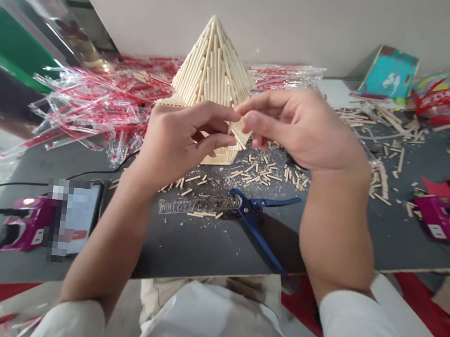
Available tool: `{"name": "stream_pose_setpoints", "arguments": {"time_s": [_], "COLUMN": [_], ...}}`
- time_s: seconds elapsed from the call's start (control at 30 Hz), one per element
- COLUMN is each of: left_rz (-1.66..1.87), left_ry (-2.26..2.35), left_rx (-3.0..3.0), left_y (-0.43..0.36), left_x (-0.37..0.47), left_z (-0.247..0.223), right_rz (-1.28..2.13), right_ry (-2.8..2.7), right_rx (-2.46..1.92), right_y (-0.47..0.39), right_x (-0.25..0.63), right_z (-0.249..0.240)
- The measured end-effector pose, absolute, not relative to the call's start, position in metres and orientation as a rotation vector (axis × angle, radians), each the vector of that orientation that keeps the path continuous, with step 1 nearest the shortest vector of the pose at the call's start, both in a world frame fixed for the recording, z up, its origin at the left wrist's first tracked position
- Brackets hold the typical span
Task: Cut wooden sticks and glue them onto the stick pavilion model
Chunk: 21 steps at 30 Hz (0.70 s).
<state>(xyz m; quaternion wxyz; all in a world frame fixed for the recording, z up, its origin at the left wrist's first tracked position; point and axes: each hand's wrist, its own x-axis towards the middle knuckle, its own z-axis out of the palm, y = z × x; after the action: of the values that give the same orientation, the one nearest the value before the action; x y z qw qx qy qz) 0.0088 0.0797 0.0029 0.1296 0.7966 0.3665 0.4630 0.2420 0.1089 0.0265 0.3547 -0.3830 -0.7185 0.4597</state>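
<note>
My left hand [187, 140] is curled in front of a cone-shaped model [209, 70] built of pale wooden sticks. A short wooden stick [230, 128] shows between its index finger and thumb. Beside it, my right hand [293, 127] has thumb and index fingertips closed together, almost touching the left fingertips. Whatever the right fingertips pinch is too small or hidden to name. Both hands cover the model's lower part. Below them on the dark table lie a blue-handled cutter [260, 234], a clear ruler [197, 204] and many cut stick pieces [254, 174].
Red and clear plastic wrappers [95, 106] are heaped at the left. A phone [79, 217] and a purple power socket [30, 220] sit front left; another purple socket [443, 218] is at right. Stick scraps [390, 124] and a teal box [391, 73] stand toward the back right.
</note>
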Motion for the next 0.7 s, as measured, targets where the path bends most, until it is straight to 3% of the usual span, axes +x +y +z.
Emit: {"name": "stream_pose_setpoints", "arguments": {"time_s": [0.13,0.2,0.47,0.7], "left_rz": [1.385,1.462,1.537,1.565], "left_ry": [1.102,1.091,1.049,1.100], "left_rx": [2.229,2.180,2.136,2.123], "left_y": [0.085,0.089,0.091,0.089], "left_x": [-0.002,-0.007,-0.013,-0.015], "left_z": [0.002,0.002,0.006,0.012], "right_rz": [0.666,0.615,1.337,1.471], "right_ry": [-1.902,-1.993,-2.017,-2.027], "right_rx": [-1.462,-1.662,-1.460,-1.605], "right_y": [0.127,0.139,0.164,0.170], "right_x": [0.276,0.285,0.257,0.283], "right_z": [0.020,0.009,-0.038,-0.030]}}
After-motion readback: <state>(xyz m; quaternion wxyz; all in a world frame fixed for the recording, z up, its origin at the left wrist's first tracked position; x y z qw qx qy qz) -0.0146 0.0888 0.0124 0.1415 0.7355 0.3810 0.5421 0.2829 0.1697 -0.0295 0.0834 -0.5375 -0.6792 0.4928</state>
